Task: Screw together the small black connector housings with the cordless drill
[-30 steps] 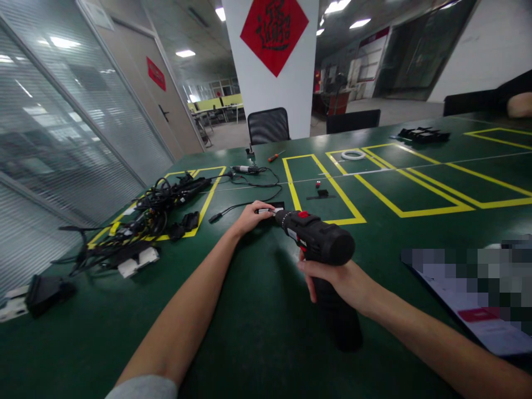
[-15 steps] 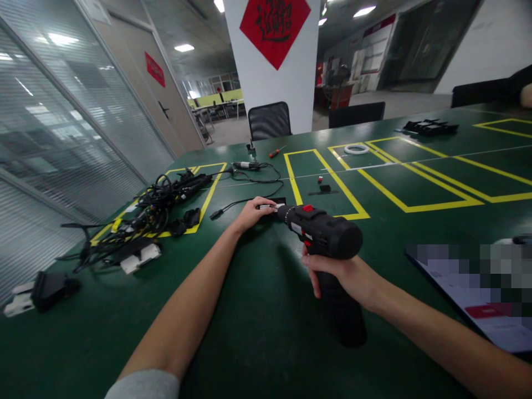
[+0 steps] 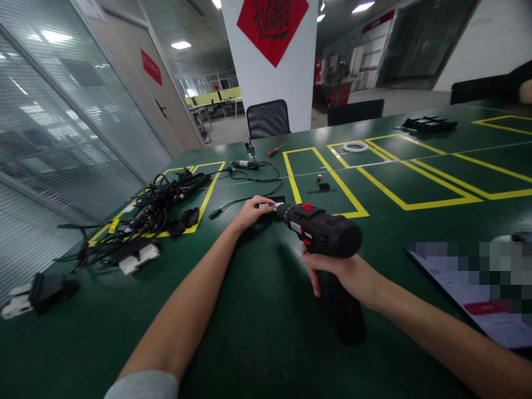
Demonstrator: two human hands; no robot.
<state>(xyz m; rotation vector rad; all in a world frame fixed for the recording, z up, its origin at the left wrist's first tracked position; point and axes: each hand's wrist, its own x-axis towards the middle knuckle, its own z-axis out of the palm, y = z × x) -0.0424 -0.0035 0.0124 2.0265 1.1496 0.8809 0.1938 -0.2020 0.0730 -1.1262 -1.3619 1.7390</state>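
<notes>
The black plastic cordless drill [image 3: 328, 230] was above the middle of the dark green counter [image 3: 257, 310], its chuck pointed toward the far edge and its handle slanting down toward the near edge. Its body was matt, with a bulky rounded back, a red switch on top, more red low on the side and a pale label near the ridged chuck. The right hand [image 3: 347, 271] was wrapped around the upper handle. The left hand [image 3: 251, 210] was nearly closed, fingers bent over a small black-and-white oblong part [image 3: 279, 199] just ahead of the chuck; whether the bit touched it could not be told. A tangled heap of black cables [image 3: 166, 205] lay along the left edge, and an orange-handled screwdriver [image 3: 273, 152] lay near the far edge.
</notes>
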